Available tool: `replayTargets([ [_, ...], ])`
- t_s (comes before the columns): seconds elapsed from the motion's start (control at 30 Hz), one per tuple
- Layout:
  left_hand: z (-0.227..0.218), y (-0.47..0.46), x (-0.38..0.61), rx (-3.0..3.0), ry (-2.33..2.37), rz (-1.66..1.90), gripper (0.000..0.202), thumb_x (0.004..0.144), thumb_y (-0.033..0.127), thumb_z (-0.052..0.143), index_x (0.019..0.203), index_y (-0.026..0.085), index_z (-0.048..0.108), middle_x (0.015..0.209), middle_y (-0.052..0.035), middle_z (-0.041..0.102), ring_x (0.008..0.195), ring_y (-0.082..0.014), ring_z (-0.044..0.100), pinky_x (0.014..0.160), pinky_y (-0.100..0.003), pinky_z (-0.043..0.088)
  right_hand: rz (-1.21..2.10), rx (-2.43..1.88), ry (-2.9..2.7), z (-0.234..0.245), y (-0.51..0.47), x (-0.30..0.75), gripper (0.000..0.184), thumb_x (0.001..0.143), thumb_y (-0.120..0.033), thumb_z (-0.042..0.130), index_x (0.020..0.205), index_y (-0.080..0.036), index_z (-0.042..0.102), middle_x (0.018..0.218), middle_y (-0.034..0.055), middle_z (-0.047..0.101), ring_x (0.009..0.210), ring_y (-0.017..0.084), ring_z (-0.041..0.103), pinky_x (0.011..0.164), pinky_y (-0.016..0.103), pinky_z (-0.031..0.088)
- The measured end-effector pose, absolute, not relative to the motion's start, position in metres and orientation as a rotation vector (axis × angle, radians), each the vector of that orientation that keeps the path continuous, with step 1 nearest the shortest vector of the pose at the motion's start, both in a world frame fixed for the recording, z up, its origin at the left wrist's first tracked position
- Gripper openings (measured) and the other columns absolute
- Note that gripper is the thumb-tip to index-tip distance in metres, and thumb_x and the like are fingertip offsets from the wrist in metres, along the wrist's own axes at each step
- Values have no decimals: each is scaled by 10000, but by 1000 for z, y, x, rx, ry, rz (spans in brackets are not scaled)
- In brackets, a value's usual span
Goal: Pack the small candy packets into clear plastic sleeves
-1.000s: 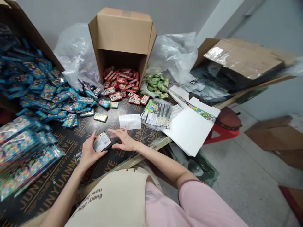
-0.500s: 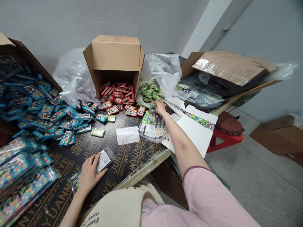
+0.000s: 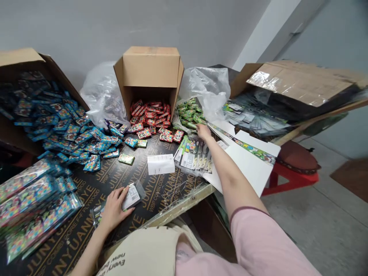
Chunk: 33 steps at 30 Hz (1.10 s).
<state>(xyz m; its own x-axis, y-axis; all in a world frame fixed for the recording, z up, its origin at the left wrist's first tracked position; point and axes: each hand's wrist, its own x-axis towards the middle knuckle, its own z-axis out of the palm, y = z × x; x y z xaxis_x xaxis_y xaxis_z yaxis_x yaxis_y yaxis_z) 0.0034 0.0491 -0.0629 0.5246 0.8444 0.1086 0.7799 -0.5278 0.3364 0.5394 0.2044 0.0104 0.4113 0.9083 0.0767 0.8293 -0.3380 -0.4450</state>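
Lying near the front edge of the tabletop [image 3: 135,170] in the head view, a clear packet [image 3: 132,196] with a barcode label is partly covered by the left hand [image 3: 114,207]. That grip is half open, with fingers laid on the packet and thumb set apart; whether the packet is pinched cannot be told. The right hand [image 3: 204,131] is stretched toward the back edge, at the front of the green packs [image 3: 189,111]. Its fingers are curled downward, and whether anything is held cannot be told. Just in front of it, barcoded packets [image 3: 194,155] are fanned out, with a white slip [image 3: 161,165] beside them. White card sheets [image 3: 250,165] are laid partly over the right edge. Red packs [image 3: 151,115] are spilled from a carton [image 3: 151,71] at the back edge, and blue packs [image 3: 66,122] are heaped toward the back left corner.
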Motion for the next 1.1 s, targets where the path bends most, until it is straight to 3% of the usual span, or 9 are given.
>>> replayTargets([
  [0.17, -41, 49, 9, 2278, 1454, 497, 648, 664, 492, 728, 1236, 219, 598, 1226, -115, 600, 1151, -323, 539, 1024, -528, 383, 424, -1919, -1256, 21, 184, 486, 468, 912, -354, 436, 1283, -81, 518, 1111, 168, 675, 907, 235, 680, 805, 387, 548],
  [0.27, -14, 54, 39, 1912, 1407, 769, 522, 736, 479, 675, 1176, 202, 629, 1209, -103, 624, 1140, -278, 569, 1008, -457, 423, 880, -1463, -1157, 11, 144, 406, 464, 844, -432, 567, 1217, -156, 583, 956, 93, 726, 758, 208, 696, 717, 379, 581],
  [0.37, 8, 63, 74, 1453, 1253, 900, 471, 759, 487, 657, 1102, 164, 663, 1062, -108, 698, 997, -243, 650, 926, -397, 481, 1359, -1082, -935, 4, 95, 324, 493, 717, -444, 734, 1132, -206, 616, 840, 41, 732, 696, 192, 688, 724, 388, 581],
  [0.47, 16, 69, 90, 1013, 1155, 983, 469, 694, 527, 704, 950, 134, 697, 852, -76, 729, 749, -174, 685, 773, -307, 527, 1516, -1028, -881, 3, 59, 276, 426, 710, -441, 750, 1057, -228, 626, 778, 12, 722, 677, 177, 679, 719, 362, 578],
  [0.57, 16, 68, 82, 741, 1160, 1021, 433, 572, 456, 809, 817, 121, 686, 659, -25, 694, 554, -112, 636, 620, -234, 515, 1528, -1057, -1021, 7, 46, 263, 345, 728, -455, 728, 980, -227, 664, 794, 13, 718, 668, 168, 662, 680, 334, 570],
  [0.67, 17, 63, 68, 624, 1162, 1014, 423, 491, 350, 858, 785, 115, 667, 602, -13, 679, 492, -103, 617, 556, -221, 509, 1541, -1046, -1233, 13, 45, 264, 311, 708, -415, 753, 938, -214, 693, 861, 27, 722, 740, 174, 664, 709, 327, 555],
  [0.83, 22, 60, 63, 557, 1135, 1074, 391, 503, 332, 835, 749, 131, 608, 610, -17, 685, 515, -124, 642, 575, -249, 537, 1500, -1046, -1298, 17, 46, 262, 434, 625, -336, 819, 1019, -225, 677, 908, 29, 714, 781, 181, 665, 750, 331, 544],
  [0.97, 26, 43, 70, 585, 1179, 947, 429, 422, 216, 831, 735, 154, 545, 568, -1, 670, 506, -161, 649, 549, -275, 533, 1268, -1174, -1208, 17, 43, 260, 339, 698, -391, 755, 981, -226, 671, 912, 37, 712, 845, 194, 662, 801, 341, 537],
  [1.1, 18, 31, 76, 616, 1135, 748, 508, 352, 173, 829, 810, 136, 611, 550, 32, 644, 469, -122, 582, 523, -254, 489, 1179, -1342, -1463, 11, 47, 260, 274, 787, -450, 656, 880, -198, 710, 891, 70, 724, 832, 224, 667, 813, 370, 537],
])
